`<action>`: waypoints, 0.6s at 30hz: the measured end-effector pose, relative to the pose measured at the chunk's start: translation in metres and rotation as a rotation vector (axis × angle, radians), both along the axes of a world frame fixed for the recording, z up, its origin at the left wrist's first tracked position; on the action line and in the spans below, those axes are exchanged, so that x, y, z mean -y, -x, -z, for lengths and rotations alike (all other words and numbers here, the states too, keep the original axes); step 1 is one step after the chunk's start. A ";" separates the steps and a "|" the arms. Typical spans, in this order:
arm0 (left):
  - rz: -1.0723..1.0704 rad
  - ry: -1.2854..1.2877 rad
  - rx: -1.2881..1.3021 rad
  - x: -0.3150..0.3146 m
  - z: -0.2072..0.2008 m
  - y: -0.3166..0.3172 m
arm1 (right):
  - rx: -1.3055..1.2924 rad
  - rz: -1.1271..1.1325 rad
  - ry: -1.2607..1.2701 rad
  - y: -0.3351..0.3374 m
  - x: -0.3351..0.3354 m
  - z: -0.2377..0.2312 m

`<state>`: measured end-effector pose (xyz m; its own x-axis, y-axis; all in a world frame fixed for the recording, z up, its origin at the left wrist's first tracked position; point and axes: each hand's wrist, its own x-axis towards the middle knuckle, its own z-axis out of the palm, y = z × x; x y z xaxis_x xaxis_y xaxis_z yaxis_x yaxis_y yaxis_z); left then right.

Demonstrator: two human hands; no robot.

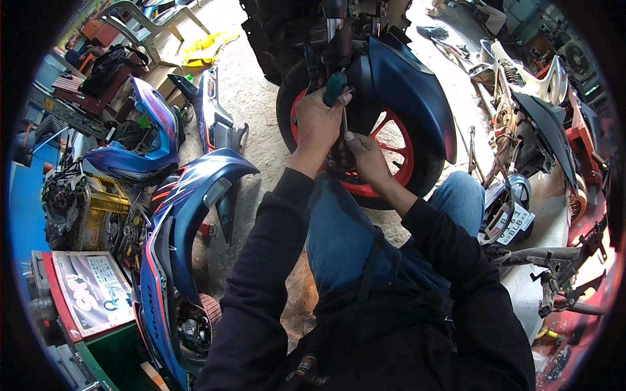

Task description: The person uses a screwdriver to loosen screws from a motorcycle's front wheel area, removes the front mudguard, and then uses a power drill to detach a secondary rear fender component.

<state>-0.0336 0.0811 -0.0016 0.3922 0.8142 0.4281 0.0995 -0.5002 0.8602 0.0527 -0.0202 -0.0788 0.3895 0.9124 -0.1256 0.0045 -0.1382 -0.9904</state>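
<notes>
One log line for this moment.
left hand: grips screwdriver | right hand: at its shaft | nearby: red wheel, blue fender

Open floor (261,120) lies between wheel (409,153) and blue panels (190,205), while the fender (411,91) blocks the wheel's upper right.

Ahead of the knees (460,199), the fender (411,91) sits over the wheel (392,149), the screwdriver (335,88) in front. Body panels (208,179) lie left, the crate (107,195) farther left, the chair (142,29) beyond; the number plate (515,225) sits right.
</notes>
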 end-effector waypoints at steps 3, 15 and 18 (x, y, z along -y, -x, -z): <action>-0.044 -0.008 -0.010 0.006 0.001 -0.003 | -0.079 0.007 0.011 -0.003 0.007 -0.008; -0.110 -0.057 -0.023 0.004 0.002 -0.010 | 0.196 0.063 0.018 -0.004 0.005 -0.006; -0.115 -0.067 -0.073 0.006 -0.005 -0.010 | 0.147 0.058 0.065 -0.005 0.010 -0.017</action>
<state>-0.0238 0.0748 0.0031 0.3297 0.8263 0.4567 0.2201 -0.5377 0.8139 0.0577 -0.0297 -0.0623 0.4601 0.8795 -0.1213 0.1389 -0.2062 -0.9686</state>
